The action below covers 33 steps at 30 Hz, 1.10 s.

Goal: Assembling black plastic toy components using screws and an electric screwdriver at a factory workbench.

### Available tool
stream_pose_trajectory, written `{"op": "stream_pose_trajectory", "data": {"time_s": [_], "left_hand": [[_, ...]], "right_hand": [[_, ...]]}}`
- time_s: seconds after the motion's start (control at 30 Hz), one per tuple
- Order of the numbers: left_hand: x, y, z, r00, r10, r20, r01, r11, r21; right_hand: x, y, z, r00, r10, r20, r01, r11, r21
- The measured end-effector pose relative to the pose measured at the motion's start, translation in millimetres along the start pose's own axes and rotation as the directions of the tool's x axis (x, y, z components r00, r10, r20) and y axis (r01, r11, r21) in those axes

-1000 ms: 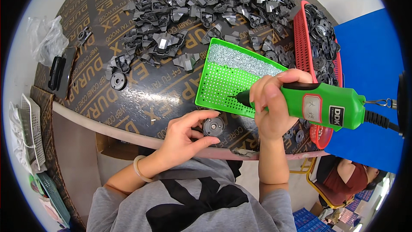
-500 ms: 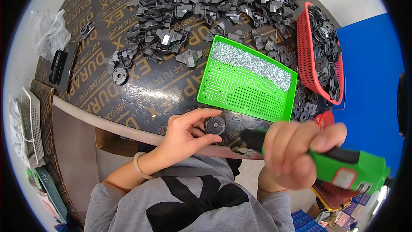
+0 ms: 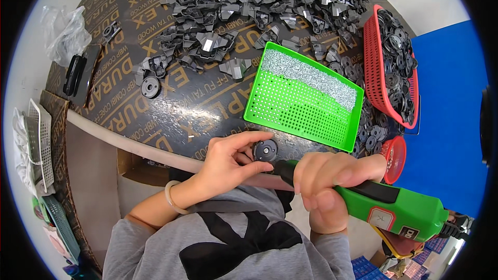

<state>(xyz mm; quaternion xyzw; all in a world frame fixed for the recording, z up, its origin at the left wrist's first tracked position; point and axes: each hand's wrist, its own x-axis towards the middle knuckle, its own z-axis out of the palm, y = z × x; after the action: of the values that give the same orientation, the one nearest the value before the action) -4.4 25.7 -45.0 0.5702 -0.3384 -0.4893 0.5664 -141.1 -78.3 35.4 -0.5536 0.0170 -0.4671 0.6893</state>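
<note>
My left hand [image 3: 228, 158] grips a small round black plastic part [image 3: 266, 150] by its side, thumb and forefinger curved round it near the table's front edge. In the part's centre a shiny spot shows. My right hand [image 3: 329, 186] is wrapped round a green and black electric screwdriver [image 3: 389, 205], held nearly level. Its black nose points left and sits close to my left thumb, beside the round part; whether they touch I cannot tell. Just beyond both hands lies a green perforated tray [image 3: 282, 116] with many small silvery screws [image 3: 308, 75] along its far side.
Black plastic pieces [image 3: 207, 41] are heaped across the far table. A red basket [image 3: 374, 67] full of round black parts stands at the right, with a small red bowl [image 3: 395, 158] nearer. One loose round part [image 3: 150, 87] and a clear plastic bag [image 3: 65, 33] lie to the left.
The screwdriver in my right hand has moved left and its nose is nearer the round part. My left hand keeps its hold; the whole view has shifted slightly.
</note>
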Motion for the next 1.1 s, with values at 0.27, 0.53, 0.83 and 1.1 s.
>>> {"op": "stream_pose_trajectory", "data": {"time_s": [0.27,0.53,0.83,1.1], "left_hand": [[0,-3,-2,1.000,0.002,-0.020,-0.002,1.000,0.006],[-1,-14,-1,0.999,0.002,-0.049,-0.007,0.995,-0.095],[-45,42,-64,0.923,0.093,0.373,-0.190,0.954,0.233],[-138,21,-194,0.814,-0.534,-0.228,0.549,0.580,0.602]], "right_hand": [[2,4,-3,0.997,0.006,0.075,-0.007,1.000,0.018],[-5,2,5,0.998,0.055,-0.009,-0.055,0.998,0.015],[-4,-36,-16,0.984,-0.177,-0.016,0.178,0.983,0.050],[-18,-84,-60,0.971,-0.229,-0.071,0.195,0.926,-0.324]]}}
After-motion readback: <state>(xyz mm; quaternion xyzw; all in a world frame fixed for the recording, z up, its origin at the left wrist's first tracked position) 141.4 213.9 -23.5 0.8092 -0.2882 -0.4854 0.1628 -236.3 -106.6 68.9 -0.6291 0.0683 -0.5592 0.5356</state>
